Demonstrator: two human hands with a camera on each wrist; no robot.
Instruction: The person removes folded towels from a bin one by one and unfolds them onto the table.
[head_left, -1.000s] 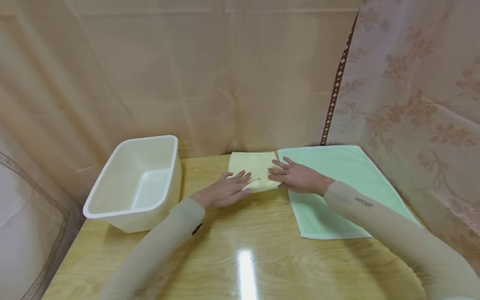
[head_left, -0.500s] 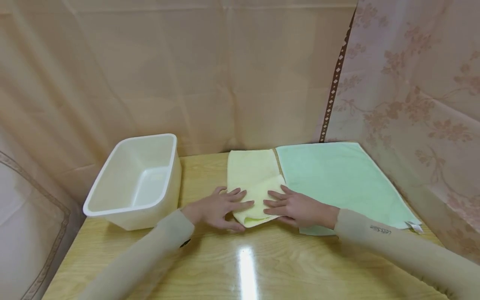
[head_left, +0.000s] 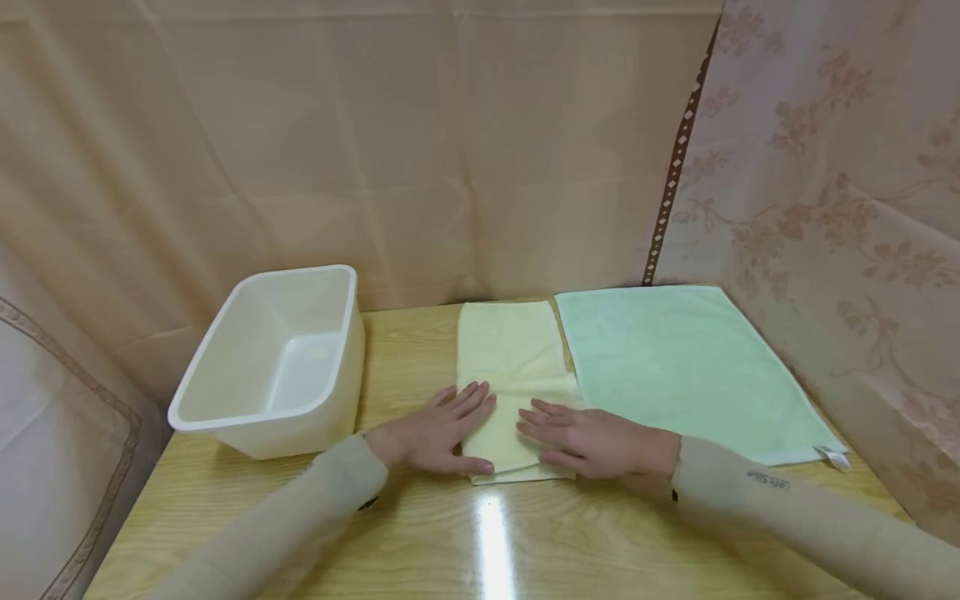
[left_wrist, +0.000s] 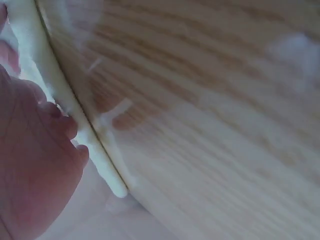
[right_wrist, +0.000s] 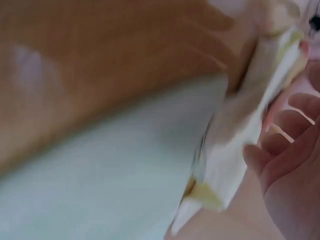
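A pale yellow towel (head_left: 510, 342), folded into a long strip, lies on the wooden table. My left hand (head_left: 438, 429) rests on its left side near the front, fingers spread and fairly straight. Opposite it, my right hand (head_left: 592, 437) lies across the right side with straight fingers pointing left. In the left wrist view the towel's folded edge (left_wrist: 65, 95) runs beside the left hand (left_wrist: 35, 150). The right wrist view is blurred; there the right hand (right_wrist: 295, 160) is beside the towel's layered edge (right_wrist: 235, 135). A mint green towel (head_left: 675, 358) lies flat to the right.
A white plastic basin (head_left: 341, 350) stands at the table's left. The wooden table (head_left: 420, 542) extends in front of the hands. Beige curtains (head_left: 375, 167) hang behind, and a floral curtain (head_left: 847, 208) borders the right side.
Both hands have come toward the front edge of the table. The yellow towel's front part, folded back earlier, now lies spread toward the front, making a longer strip.
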